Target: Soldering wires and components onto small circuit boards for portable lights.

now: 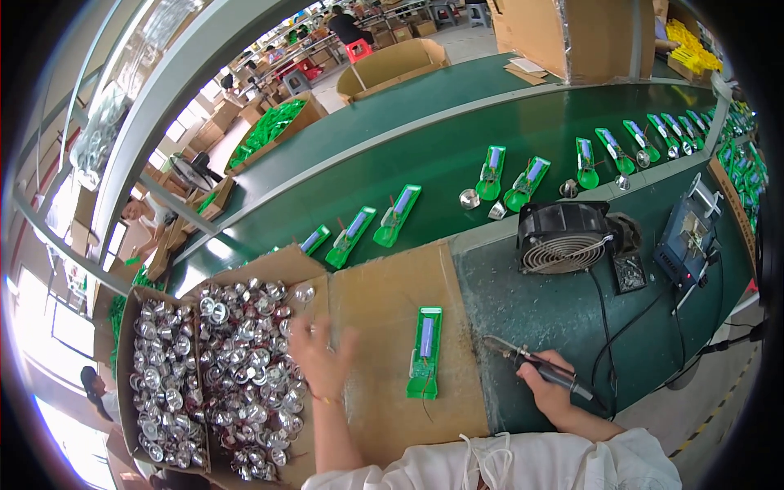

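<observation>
My right hand (549, 382) is closed around the dark handle of a soldering iron (563, 377), whose tip points left over the green bench. My left hand (322, 359) is raised beside a cardboard box of silvery reflector cups (253, 367). Motion smears its fingers; a single shiny reflector cup (304, 293) shows just beyond them, and whether they touch it I cannot tell. Between my hands, a green plastic housing (424, 353) with a lilac battery-like block and thin loose wires lies on a cardboard sheet (367, 302).
Beyond the bench, a green conveyor belt (445, 216) carries several similar housings, some with reflector cups beside them. A black fan (563, 237), a small tray (629, 273) and a blue soldering device (690, 237) with cables occupy the right side. A metal frame (155, 122) rises at left.
</observation>
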Tool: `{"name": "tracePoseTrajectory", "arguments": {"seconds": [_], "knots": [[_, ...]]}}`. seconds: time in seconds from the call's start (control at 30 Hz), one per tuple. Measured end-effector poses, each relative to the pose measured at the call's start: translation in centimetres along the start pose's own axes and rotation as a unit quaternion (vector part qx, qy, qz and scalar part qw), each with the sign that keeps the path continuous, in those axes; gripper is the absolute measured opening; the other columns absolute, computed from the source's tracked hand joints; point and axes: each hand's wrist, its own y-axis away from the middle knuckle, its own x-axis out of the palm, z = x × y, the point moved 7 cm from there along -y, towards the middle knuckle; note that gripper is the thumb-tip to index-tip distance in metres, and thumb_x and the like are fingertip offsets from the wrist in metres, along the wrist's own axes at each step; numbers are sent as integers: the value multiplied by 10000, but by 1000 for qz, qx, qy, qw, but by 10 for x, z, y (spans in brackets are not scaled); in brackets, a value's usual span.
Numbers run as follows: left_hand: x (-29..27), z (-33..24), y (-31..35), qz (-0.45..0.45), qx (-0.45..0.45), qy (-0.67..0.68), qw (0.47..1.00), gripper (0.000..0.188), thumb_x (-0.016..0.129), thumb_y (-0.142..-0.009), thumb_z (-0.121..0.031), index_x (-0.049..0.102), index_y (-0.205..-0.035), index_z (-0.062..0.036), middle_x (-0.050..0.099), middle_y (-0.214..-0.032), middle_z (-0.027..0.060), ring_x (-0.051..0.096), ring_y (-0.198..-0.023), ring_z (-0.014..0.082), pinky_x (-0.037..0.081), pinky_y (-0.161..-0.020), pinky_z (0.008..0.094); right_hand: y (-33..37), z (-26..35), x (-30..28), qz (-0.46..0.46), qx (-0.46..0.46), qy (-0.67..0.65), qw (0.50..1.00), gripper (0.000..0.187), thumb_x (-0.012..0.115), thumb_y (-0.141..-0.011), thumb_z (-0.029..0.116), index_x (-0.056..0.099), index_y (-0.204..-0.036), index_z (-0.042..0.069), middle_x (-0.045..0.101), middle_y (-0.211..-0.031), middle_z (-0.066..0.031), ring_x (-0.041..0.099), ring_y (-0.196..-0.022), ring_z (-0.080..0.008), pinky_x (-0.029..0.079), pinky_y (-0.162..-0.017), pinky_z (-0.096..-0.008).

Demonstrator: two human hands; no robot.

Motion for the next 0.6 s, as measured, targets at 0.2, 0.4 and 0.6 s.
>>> {"name": "tracePoseTrajectory", "arguments": {"seconds": [0.2, 0.4, 0.6], "knots": [[39, 48, 49, 104, -63, -119, 986, 407, 662, -749, -293, 569, -1119, -154, 588, -1064, 32, 508, -1065, 218, 226, -993, 570, 1, 0, 2, -13, -11, -6, 1000, 121, 641, -782, 70, 582, -845, -15, 652, -710, -79, 615, -647, -110, 482, -602, -238], [15, 31, 75, 6, -42, -102, 994, 165, 607, -810, -221, 641, -929, -112, 637, -927, 20, 576, -899, 192, 277, -973, 469, 2, -1, 2, -5, -10, -26, 1000, 123, 622, -807, 58, 559, -863, -31, 628, -730, -98, 615, -660, -134, 500, -619, -249], [4, 21, 81, 16, -6, -80, 997, 167, 567, -825, -139, 622, -977, -95, 633, -905, 44, 578, -873, 211, 328, -922, 443, 3, 1, 3, -8, -14, -38, 999, 134, 608, -823, 66, 543, -892, -29, 612, -727, -94, 597, -651, -133, 497, -626, -256]]}}
